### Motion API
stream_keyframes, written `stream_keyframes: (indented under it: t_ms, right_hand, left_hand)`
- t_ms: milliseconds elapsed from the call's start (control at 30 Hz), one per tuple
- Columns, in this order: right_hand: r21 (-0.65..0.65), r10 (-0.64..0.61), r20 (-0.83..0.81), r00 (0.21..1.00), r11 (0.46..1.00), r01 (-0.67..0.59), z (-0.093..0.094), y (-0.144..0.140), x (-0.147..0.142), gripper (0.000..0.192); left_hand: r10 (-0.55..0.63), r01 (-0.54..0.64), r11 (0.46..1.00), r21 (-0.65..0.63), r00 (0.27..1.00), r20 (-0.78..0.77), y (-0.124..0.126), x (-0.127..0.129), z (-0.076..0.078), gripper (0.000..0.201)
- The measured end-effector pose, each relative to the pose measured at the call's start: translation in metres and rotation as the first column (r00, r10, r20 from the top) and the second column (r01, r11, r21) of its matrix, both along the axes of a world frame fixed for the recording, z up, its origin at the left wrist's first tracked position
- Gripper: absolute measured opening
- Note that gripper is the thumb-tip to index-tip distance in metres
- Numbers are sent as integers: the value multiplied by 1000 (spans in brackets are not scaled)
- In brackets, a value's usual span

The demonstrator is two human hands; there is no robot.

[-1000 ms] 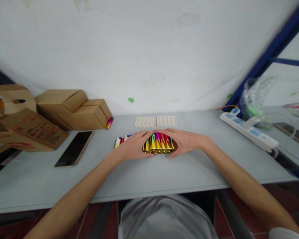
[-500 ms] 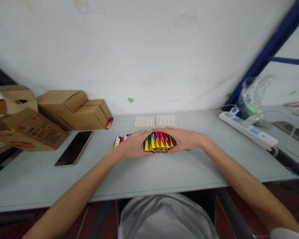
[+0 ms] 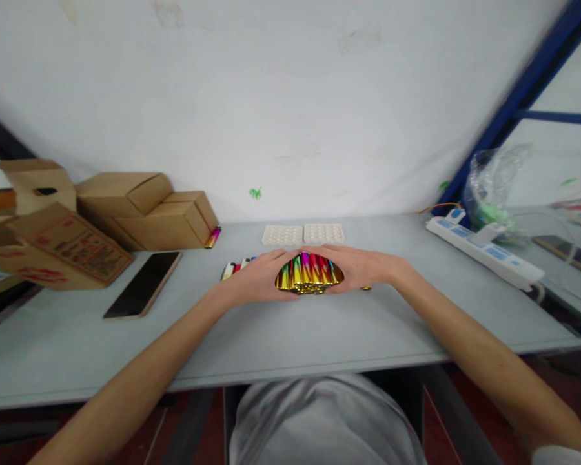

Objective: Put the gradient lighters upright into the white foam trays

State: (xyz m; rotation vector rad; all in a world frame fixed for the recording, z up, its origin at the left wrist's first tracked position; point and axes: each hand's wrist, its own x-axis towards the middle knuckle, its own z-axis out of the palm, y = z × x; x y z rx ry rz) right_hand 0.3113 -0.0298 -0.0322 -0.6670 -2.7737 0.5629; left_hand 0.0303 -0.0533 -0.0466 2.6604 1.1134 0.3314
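Observation:
Between my two hands is a bundle of shiny lighters (image 3: 310,274), coloured red, green and magenta with gold ends facing me. My left hand (image 3: 261,278) wraps the bundle's left side, and my right hand (image 3: 361,268) closes round its right side. The fingertips meet across the top; the far side of the bundle is hidden. Just beyond my left hand lie several loose lighters (image 3: 230,270) with white and red parts, partly covered by it. A small gold end (image 3: 366,288) shows under my right hand.
Two white dimpled trays (image 3: 283,235) lie near the wall. One magenta lighter (image 3: 213,237) rests by the cardboard boxes (image 3: 169,223). A phone (image 3: 144,284) lies at left, near an open carton (image 3: 72,248). On the right are a power strip (image 3: 484,252) and a clear plastic bag (image 3: 496,194).
Both hands stay round the lighter bundle, with hardly any movement. The view has shifted very slightly; the things on the table stay where they were.

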Motion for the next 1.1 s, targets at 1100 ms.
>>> stream_keyframes:
  t_ms: [1100]
  right_hand:
    - [316,-406,-312,859,808,497,-19,68,53,47]
  left_hand:
    - [-43,12,989,146,976,214,3,3,11,45]
